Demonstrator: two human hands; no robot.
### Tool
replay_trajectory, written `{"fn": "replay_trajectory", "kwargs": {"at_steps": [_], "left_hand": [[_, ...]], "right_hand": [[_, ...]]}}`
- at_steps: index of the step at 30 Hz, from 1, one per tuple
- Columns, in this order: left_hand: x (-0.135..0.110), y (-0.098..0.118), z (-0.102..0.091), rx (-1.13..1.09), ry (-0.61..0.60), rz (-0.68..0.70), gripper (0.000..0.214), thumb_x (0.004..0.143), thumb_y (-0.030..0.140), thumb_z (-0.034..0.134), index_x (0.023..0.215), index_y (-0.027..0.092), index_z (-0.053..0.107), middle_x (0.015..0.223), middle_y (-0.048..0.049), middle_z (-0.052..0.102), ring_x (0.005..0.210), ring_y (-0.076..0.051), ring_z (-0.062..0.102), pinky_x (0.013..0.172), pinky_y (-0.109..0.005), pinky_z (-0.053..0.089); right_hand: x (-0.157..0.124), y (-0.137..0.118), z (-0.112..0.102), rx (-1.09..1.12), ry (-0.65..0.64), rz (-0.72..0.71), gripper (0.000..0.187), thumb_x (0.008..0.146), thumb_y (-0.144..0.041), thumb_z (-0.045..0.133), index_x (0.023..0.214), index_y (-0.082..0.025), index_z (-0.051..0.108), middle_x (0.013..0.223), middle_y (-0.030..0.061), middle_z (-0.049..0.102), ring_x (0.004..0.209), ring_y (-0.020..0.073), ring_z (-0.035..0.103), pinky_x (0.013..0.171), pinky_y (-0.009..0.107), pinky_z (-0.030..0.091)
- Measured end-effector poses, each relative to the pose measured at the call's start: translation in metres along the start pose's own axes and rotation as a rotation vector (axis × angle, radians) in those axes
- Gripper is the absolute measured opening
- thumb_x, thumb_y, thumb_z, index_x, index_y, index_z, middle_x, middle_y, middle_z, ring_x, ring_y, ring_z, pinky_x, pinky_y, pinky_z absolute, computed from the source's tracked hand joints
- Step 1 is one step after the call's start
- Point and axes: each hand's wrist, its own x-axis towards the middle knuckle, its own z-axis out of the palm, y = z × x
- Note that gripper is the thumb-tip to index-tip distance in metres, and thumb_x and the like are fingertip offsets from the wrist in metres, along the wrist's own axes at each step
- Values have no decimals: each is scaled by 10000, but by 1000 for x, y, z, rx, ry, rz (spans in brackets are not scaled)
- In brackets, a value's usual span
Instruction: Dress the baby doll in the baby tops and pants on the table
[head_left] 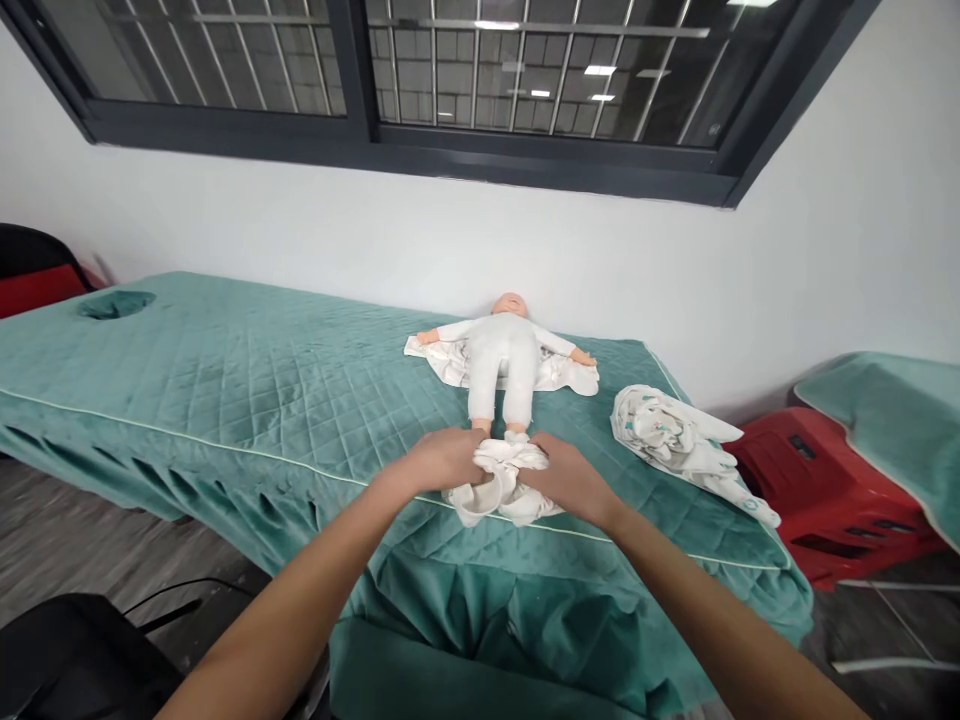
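A baby doll (504, 352) in white clothes lies on its back on a white cloth (559, 374), arms spread, head toward the wall. Just below its feet sits a bunched white garment (501, 482). My left hand (444, 458) grips the garment's left side with fingers curled into the fabric. My right hand (565, 478) holds its right side, fingers closed on the cloth. Both hands rest on the teal quilted bed (247, 385) near its front edge.
A crumpled patterned white cloth (679, 435) lies on the bed's right end. A red plastic stool (821, 490) stands on the floor to the right, beside another teal-covered bed (896, 420). The bed has a face hole (115, 304) at far left. A dark chair (82, 655) sits bottom left.
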Motion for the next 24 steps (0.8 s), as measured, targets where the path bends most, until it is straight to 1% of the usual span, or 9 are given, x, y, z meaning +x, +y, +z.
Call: {"fn": "replay_trajectory", "kwargs": {"at_steps": [3,5,8,11,14,17,19,21,24], "left_hand": [[-10,-1,-38,-123,-143,180,419,779,429,644,1147,230,615,1099,-30,716,937,-234,651,745,-271,469],[-14,1,-70,-132,-197,239,445,755,476,661,1124,229,626,1062,-13,713,912,-215,633,741,-253,456],[-25,10,-118,-42,-150,245,441,730,511,669,1056,214,642,998,-12,700,865,-198,613,711,-241,431],[-40,28,-151,47,-35,245,313,773,452,629,965,205,650,964,-17,697,814,-179,609,666,-235,407],[-55,49,-164,83,228,266,180,807,374,592,843,201,624,860,-8,686,735,-159,593,624,-238,383],[-62,64,-167,75,539,356,95,798,276,562,758,190,567,749,3,630,678,-139,546,610,-241,365],[-62,70,-169,23,683,419,39,775,213,542,754,183,554,724,10,597,663,-127,517,610,-241,367],[-62,74,-173,-49,728,477,49,768,188,531,790,179,573,755,9,603,679,-122,516,627,-240,389],[-63,78,-182,-95,632,513,101,781,208,540,838,174,616,840,-7,644,753,-135,567,683,-249,435]], "right_hand": [[4,-10,-27,271,-131,-107,379,778,-542,692,936,-206,615,825,12,636,783,202,582,660,297,429],[12,-21,-53,357,-208,-187,430,790,-610,668,879,-196,595,794,-1,608,746,175,558,652,284,415],[20,-47,-99,236,-210,-276,464,850,-664,582,781,-205,591,739,-3,579,698,163,516,654,290,397],[20,-77,-138,75,-254,-316,458,883,-657,546,790,-222,657,794,25,640,746,188,536,697,315,411],[12,-103,-162,21,-305,-335,491,904,-653,512,873,-209,718,906,52,694,822,212,572,761,342,424],[4,-120,-173,50,-305,-370,461,902,-618,544,935,-198,733,986,55,700,878,211,582,794,342,425],[0,-129,-177,81,-326,-390,407,890,-581,591,941,-202,731,973,41,690,870,193,578,779,324,422],[-3,-137,-182,89,-352,-401,356,859,-546,659,881,-195,718,870,19,665,793,162,560,727,301,411],[-6,-146,-188,121,-297,-415,335,797,-511,749,787,-185,677,741,-7,614,692,131,527,653,276,389]]}}
